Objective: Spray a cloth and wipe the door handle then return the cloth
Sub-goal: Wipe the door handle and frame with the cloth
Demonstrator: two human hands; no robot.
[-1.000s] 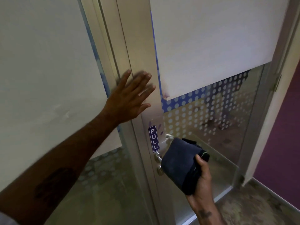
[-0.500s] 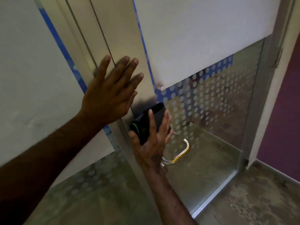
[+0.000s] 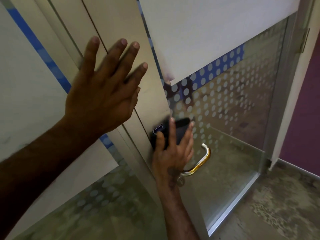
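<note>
head camera looks down and forward, close to the door (image 3: pixel 121 49).

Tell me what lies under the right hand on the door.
A dark folded cloth, pressed flat against the silver metal door stile by the right hand. A corner of a blue sign peeks out; the rest of it is covered.

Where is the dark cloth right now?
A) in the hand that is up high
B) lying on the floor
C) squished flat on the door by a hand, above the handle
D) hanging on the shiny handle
C: the right hand presses the cloth flat against the door's metal frame, above the handle, which has nothing on it.
</note>
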